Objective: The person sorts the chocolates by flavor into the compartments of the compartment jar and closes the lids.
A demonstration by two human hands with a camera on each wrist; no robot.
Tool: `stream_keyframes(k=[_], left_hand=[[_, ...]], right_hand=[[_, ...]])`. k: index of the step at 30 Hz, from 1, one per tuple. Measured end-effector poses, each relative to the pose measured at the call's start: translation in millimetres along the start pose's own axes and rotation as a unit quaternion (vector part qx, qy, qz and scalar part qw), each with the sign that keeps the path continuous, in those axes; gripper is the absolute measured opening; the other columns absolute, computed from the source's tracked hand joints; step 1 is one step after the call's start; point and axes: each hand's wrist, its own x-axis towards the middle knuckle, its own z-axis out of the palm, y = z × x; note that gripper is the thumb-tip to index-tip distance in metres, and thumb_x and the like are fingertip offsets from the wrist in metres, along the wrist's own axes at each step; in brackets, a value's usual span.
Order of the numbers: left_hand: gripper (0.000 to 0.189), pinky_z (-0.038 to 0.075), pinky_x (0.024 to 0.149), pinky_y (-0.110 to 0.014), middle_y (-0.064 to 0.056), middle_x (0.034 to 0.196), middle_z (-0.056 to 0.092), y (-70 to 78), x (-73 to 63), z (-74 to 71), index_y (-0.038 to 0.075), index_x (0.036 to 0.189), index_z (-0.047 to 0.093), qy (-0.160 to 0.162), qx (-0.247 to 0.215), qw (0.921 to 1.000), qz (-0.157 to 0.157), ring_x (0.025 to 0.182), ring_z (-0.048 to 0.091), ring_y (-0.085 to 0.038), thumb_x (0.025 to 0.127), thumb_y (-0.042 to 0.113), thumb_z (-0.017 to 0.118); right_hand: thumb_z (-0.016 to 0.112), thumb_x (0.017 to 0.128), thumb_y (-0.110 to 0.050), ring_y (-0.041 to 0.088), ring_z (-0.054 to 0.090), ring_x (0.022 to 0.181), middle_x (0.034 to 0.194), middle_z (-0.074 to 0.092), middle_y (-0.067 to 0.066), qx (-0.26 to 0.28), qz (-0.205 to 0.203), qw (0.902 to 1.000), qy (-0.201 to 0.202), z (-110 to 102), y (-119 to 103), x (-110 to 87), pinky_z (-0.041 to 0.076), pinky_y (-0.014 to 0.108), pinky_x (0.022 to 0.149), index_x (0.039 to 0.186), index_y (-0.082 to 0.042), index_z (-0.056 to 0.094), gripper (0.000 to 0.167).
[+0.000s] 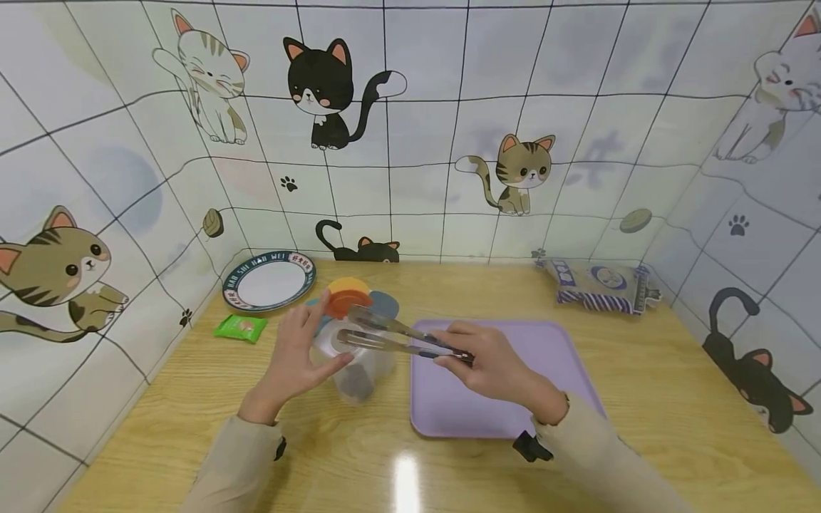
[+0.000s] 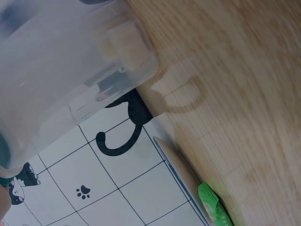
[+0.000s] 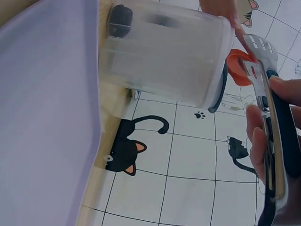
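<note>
A translucent compartment canister stands upright on the wooden table, its coloured flaps raised, including an orange flap. Pale pieces and a dark piece show through its wall. My left hand spreads over the canister's left side, thumb and fingers extended, the thumb near the front rim and a fingertip by the orange flap. My right hand grips metal tongs with dark handles. Their tips stand apart over the canister's top, and nothing is visible between them.
A purple tray lies right of the canister. At the back left are a patterned-rim plate and a small green packet. A clipped bag lies back right. Cat-print sheeting rises behind and at both sides.
</note>
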Motion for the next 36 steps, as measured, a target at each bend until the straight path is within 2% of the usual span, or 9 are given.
stream_keyframes(k=[7, 13, 16, 20, 25, 28, 31, 34, 36], left_hand=[[0.091, 0.016, 0.071, -0.029, -0.003, 0.077, 0.034, 2.3, 1.7, 4.2, 0.006, 0.139, 0.027, -0.012, -0.008, 0.9999, -0.008, 0.074, 0.024, -0.012, 0.075, 0.070, 0.042], [0.090, 0.017, 0.070, -0.028, -0.003, 0.077, 0.037, 0.5, 1.8, 3.8, 0.004, 0.137, 0.029, 0.007, -0.005, 1.0000, 0.001, 0.073, 0.026, -0.013, 0.076, 0.069, 0.042], [0.090, 0.017, 0.069, -0.029, -0.005, 0.078, 0.039, 0.4, 0.8, 2.0, 0.003, 0.137, 0.030, 0.017, -0.006, 0.9998, 0.001, 0.073, 0.027, -0.013, 0.076, 0.068, 0.043], [0.089, 0.017, 0.068, -0.028, -0.006, 0.078, 0.039, 1.0, -0.2, 1.1, 0.004, 0.137, 0.029, 0.022, -0.005, 0.9997, 0.007, 0.073, 0.027, -0.013, 0.076, 0.067, 0.044], [0.088, 0.016, 0.069, -0.028, -0.005, 0.078, 0.037, 2.8, 1.0, 2.3, 0.005, 0.138, 0.029, 0.018, -0.008, 0.9998, 0.008, 0.073, 0.026, -0.013, 0.077, 0.067, 0.043], [0.089, 0.016, 0.069, -0.028, -0.005, 0.078, 0.037, 3.1, 0.3, 1.3, 0.006, 0.138, 0.029, 0.010, -0.009, 0.9999, 0.001, 0.074, 0.026, -0.013, 0.076, 0.068, 0.043], [0.089, 0.016, 0.070, -0.028, -0.004, 0.079, 0.036, 3.4, -1.1, 1.0, 0.008, 0.139, 0.027, -0.002, -0.012, 0.9999, -0.011, 0.075, 0.025, -0.012, 0.076, 0.069, 0.043], [0.090, 0.016, 0.070, -0.027, -0.002, 0.078, 0.036, 3.4, -2.1, 1.2, 0.009, 0.139, 0.027, -0.005, -0.010, 0.9998, -0.014, 0.075, 0.025, -0.012, 0.075, 0.069, 0.043], [0.090, 0.016, 0.069, -0.027, -0.003, 0.078, 0.035, 3.4, -2.0, 1.3, 0.008, 0.139, 0.028, -0.003, -0.007, 0.9999, -0.012, 0.074, 0.025, -0.012, 0.075, 0.069, 0.043]], right_hand=[[0.066, 0.078, -0.013, -0.006, 0.031, 0.052, 0.086, 0.056, -0.004, -0.027, 0.076, 0.9967, 0.008, -18, 3, -24.3, 0.031, 0.012, 0.046, 0.112, -0.004, 0.061, 0.037], [0.070, 0.073, -0.010, -0.006, 0.029, 0.051, 0.076, 0.052, -0.006, -0.100, 0.131, 0.9862, 0.017, -49, 23, -66.3, 0.029, 0.013, 0.044, 0.109, -0.002, 0.062, 0.037], [0.071, 0.072, -0.012, -0.005, 0.027, 0.052, 0.068, 0.045, -0.008, -0.152, 0.190, 0.9700, -0.007, -64, 37, -94.8, 0.026, 0.015, 0.043, 0.107, -0.002, 0.063, 0.037], [0.071, 0.072, -0.014, -0.002, 0.029, 0.051, 0.071, 0.054, -0.001, -0.202, 0.276, 0.9386, -0.044, -83, 56, -137.6, 0.025, 0.017, 0.043, 0.108, 0.002, 0.062, 0.040], [0.066, 0.078, -0.016, 0.010, 0.040, 0.054, 0.079, 0.062, 0.016, -0.198, 0.379, 0.9015, -0.069, -107, 84, -181.2, 0.030, 0.024, 0.046, 0.109, 0.010, 0.057, 0.041], [0.061, 0.082, -0.018, 0.015, 0.044, 0.054, 0.074, 0.060, 0.018, -0.193, 0.422, 0.8821, -0.078, -117, 94, -191.6, 0.030, 0.028, 0.047, 0.106, 0.011, 0.057, 0.038], [0.057, 0.083, -0.018, 0.015, 0.041, 0.050, 0.061, 0.053, 0.011, -0.189, 0.454, 0.8651, -0.098, -122, 97, -195.2, 0.028, 0.028, 0.044, 0.087, 0.004, 0.061, 0.022], [0.055, 0.083, -0.017, 0.014, 0.038, 0.047, 0.054, 0.043, 0.002, -0.186, 0.470, 0.8535, -0.125, -121, 100, -198.0, 0.029, 0.028, 0.044, 0.067, -0.004, 0.052, 0.021], [0.056, 0.082, -0.018, 0.015, 0.038, 0.045, 0.053, 0.042, 0.001, -0.185, 0.475, 0.8489, -0.140, -119, 101, -199.2, 0.030, 0.028, 0.043, 0.063, -0.006, 0.048, 0.024]])
